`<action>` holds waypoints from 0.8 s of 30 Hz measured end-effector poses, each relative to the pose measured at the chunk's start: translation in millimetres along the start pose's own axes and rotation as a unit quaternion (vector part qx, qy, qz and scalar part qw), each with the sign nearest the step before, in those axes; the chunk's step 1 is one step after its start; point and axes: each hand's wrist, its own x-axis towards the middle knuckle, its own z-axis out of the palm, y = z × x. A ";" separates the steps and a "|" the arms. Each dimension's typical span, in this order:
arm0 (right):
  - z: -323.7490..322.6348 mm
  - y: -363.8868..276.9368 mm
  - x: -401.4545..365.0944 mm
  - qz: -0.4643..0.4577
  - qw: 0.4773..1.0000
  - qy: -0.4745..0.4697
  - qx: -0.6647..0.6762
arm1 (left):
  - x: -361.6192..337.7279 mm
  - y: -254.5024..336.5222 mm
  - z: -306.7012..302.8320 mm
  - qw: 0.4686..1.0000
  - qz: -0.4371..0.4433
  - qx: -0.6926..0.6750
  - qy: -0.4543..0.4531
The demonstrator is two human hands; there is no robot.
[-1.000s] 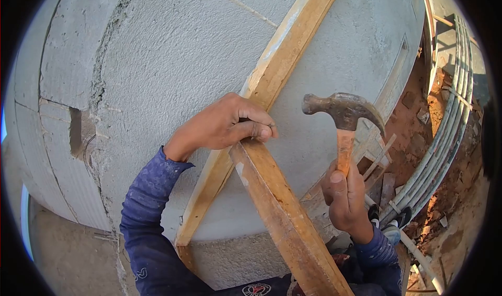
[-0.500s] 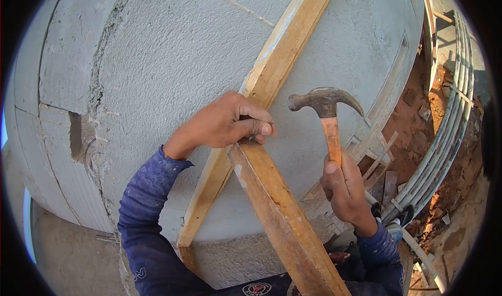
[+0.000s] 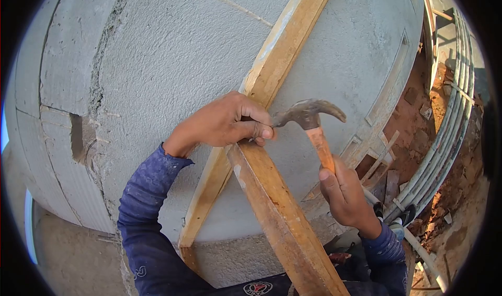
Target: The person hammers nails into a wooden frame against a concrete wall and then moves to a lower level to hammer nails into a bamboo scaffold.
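Note:
My right hand [image 3: 345, 194] grips the orange handle of a claw hammer [image 3: 306, 113]. The hammer's striking face is right at the fingertips of my left hand [image 3: 225, 121], its claw pointing right. With thumb and fingers pinched together, my left hand rests at the upper end of a wooden beam [image 3: 277, 207] that slopes down toward my body. Whatever is in the pinch is too small and hidden to make out. Behind this joint, a second wooden beam [image 3: 285, 50] lies diagonally across the grey plastered wall [image 3: 172, 50].
A rectangular hole [image 3: 82, 136] is cut in the wall at left. On the right, a bundle of long grey pipes [image 3: 444, 144] curves past reddish soil [image 3: 413, 139] with rubble and wood scraps. A shoe [image 3: 408, 215] shows at lower right.
The hammer has swung down and left, from apart in the air to the fingertips of my left hand. My left hand and the beams stay almost where they were.

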 end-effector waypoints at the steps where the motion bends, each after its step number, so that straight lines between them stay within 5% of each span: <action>1: -4.2 -3.2 0.3 0.007 0.996 -0.050 -0.069 | 0.4 -4.3 0.0 0.999 0.047 0.022 -0.009; 5: -1.8 -14.8 -11.0 0.018 0.996 0.035 0.076 | -3.3 -5.9 3.3 0.998 0.067 0.002 0.010; 7: -0.2 -18.5 -11.7 -0.038 0.973 0.113 0.199 | -4.5 1.8 0.7 0.998 -0.049 -0.042 0.013; 11: -2.0 -19.0 -7.6 -0.035 0.970 0.127 0.205 | -6.6 4.3 4.0 0.996 -0.054 -0.057 0.036; 13: -1.3 -15.6 -5.3 -0.014 0.972 0.107 0.208 | -6.6 10.1 4.9 0.979 -0.130 -0.149 0.053; 24: 7.3 0.4 11.0 0.041 0.998 0.003 0.043 | -6.9 12.4 7.1 0.984 -0.108 -0.129 0.057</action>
